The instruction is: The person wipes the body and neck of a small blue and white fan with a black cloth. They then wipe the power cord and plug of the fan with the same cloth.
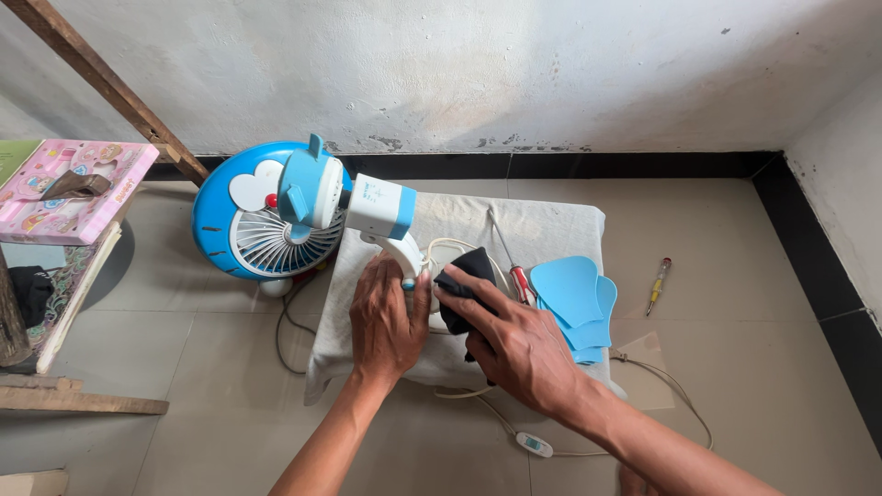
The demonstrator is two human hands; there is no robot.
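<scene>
A small blue and white fan [276, 216] lies tipped over at the left end of a white cloth [551, 225] spread on the tiled floor. Its white curved stand [401, 250] points toward me. My left hand [386, 321] rests flat on the fan's base, fingers against the stand. My right hand [519, 344] presses a black rag [470, 268] against the base beside the stand. Loose blue fan blades [574, 298] lie stacked on the cloth to the right, with a red-handled screwdriver [519, 276] beside them.
A yellow-handled screwdriver [658, 285] lies on the tiles to the right. The fan's white cord with an inline switch [533, 445] runs along the floor in front. A pink box [69, 188] sits on a wooden stand at left. The wall is close behind.
</scene>
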